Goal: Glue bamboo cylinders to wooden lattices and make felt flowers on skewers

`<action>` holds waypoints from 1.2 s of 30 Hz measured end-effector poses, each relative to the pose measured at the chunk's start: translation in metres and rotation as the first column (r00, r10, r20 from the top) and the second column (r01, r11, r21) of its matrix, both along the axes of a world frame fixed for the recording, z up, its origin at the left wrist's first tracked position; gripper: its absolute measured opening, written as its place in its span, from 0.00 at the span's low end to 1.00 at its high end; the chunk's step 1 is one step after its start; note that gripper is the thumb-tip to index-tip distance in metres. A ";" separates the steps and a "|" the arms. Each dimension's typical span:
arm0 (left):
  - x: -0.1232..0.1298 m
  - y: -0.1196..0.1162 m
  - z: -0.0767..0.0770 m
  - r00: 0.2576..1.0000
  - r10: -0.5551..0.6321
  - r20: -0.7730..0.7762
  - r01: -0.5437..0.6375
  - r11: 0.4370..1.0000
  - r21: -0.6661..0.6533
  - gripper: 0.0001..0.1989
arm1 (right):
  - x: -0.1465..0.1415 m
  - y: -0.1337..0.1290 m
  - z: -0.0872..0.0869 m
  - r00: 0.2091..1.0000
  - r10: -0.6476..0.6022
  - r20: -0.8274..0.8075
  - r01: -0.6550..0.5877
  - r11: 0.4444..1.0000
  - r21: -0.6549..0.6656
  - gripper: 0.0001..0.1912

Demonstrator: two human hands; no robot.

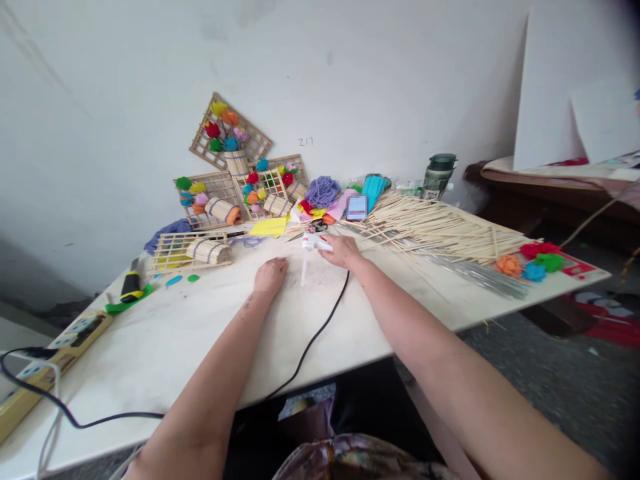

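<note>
I am at a pale, smudged table (200, 320) pushed against a plain white wall (380, 87), with a dark speckled floor (550, 373) showing to the right. Both my forearms reach forward over the near edge. My left hand (271, 275) lies low at the tabletop, fingers curled; I cannot tell whether they pinch anything. My right hand (343, 252), well apart from it, is closed around a white glue gun (314, 242) near the middle of the table, and a pale stick (304, 268) extends from the gun toward me. A black cord (320, 333) curves between my forearms to the near edge.

Beyond my left hand lies a wooden lattice (173, 252) with a bundled stick pot (209, 251) on it. Behind, finished-looking lattices with colourful flowers (230, 119) lean on the wall. A yellow sheet (269, 227), scissors (319, 227) and purple yarn (323, 191) crowd the space beyond the gun. To the right spread many thin wooden sticks (440, 223), with a dark green bottle (439, 177) behind them. A utility knife (132, 283) and a power strip (55, 363) sit on the left.
</note>
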State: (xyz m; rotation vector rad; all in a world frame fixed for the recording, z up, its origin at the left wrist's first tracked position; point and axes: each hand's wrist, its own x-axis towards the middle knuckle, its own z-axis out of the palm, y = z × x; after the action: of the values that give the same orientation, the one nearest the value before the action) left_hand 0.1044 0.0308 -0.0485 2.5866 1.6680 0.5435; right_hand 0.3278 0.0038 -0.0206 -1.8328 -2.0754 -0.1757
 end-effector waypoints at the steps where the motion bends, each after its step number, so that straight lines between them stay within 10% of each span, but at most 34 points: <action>1: -0.009 0.000 0.000 0.999 0.040 -0.001 -0.040 0.999 0.003 0.17 | -0.002 0.000 0.000 1.000 0.014 0.009 -0.014 1.000 -0.003 0.27; 23: -0.036 -0.005 -0.003 0.965 0.245 0.094 -0.257 0.952 0.164 0.20 | -0.032 0.004 -0.008 0.979 0.141 0.150 -0.123 0.985 -0.123 0.21; 36: -0.039 -0.007 0.008 0.830 0.469 0.304 -0.476 0.878 -0.054 0.23 | -0.027 0.011 -0.007 0.976 0.141 0.168 -0.118 0.984 -0.137 0.22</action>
State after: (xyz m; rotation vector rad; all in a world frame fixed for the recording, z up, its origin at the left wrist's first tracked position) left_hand 0.0650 0.0239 -0.0400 1.9409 2.1826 0.9313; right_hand 0.3008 0.0153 -0.0275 -1.8028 -2.3710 -0.1833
